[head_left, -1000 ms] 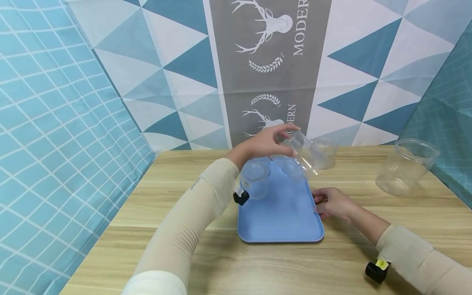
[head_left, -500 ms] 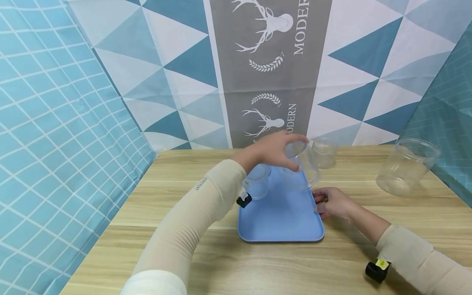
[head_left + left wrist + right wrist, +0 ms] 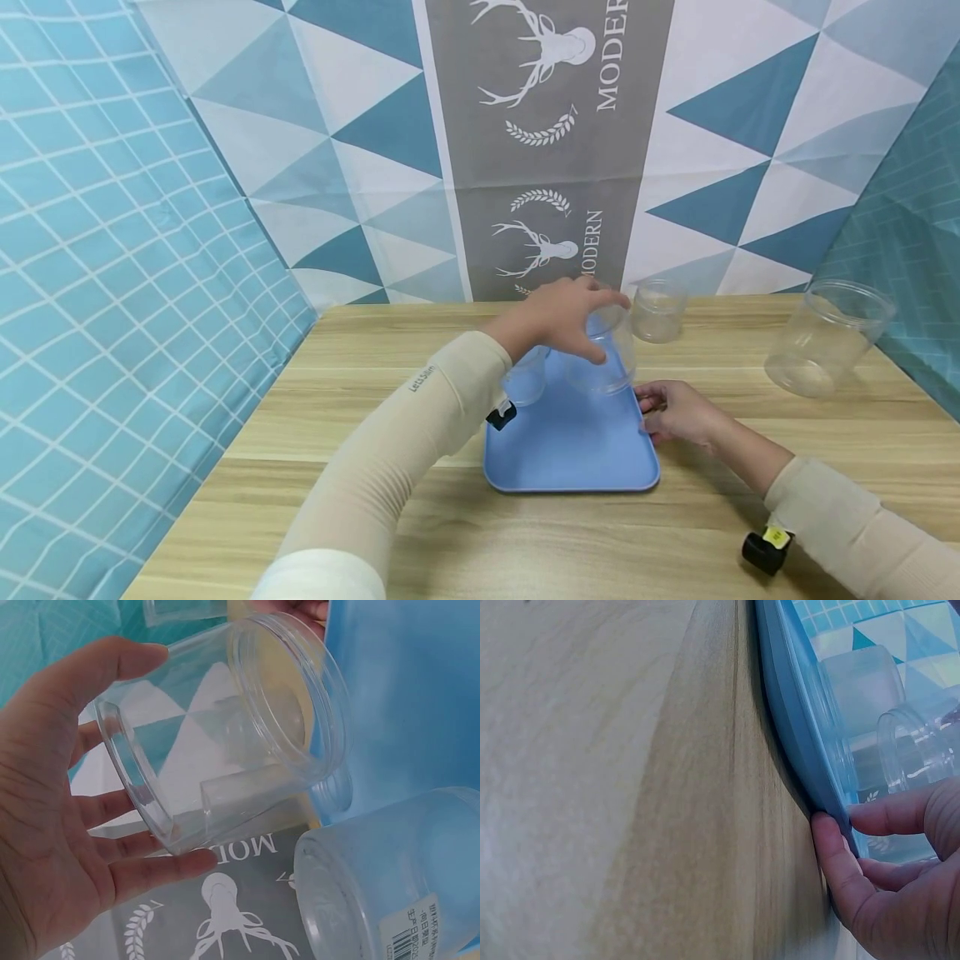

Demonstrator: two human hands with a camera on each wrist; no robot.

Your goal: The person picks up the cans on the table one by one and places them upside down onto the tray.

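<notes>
My left hand [image 3: 566, 312] grips a clear plastic jar [image 3: 609, 367] by its base, with thumb and fingers spread around it. The jar's ridged mouth [image 3: 296, 694] points down, close over the far right part of the blue tray [image 3: 570, 458]. A second clear jar [image 3: 525, 383] stands bottom up on the tray's left side, partly behind my left wrist; in the left wrist view it carries a white printed label [image 3: 409, 930]. My right hand [image 3: 678, 414] pinches the tray's right edge between thumb and fingers, as the right wrist view shows.
Behind the tray's right corner stands a small clear jar [image 3: 660, 312] on the wooden table [image 3: 390, 383]. A larger clear container [image 3: 825, 342] is at the table's right. Patterned cloth [image 3: 375, 167] hangs along the back, and blue checked cloth [image 3: 127, 250] on the left.
My left hand has brought the jar down and turned it from tilted to mouth down over the tray. My right hand has stayed at the tray's edge.
</notes>
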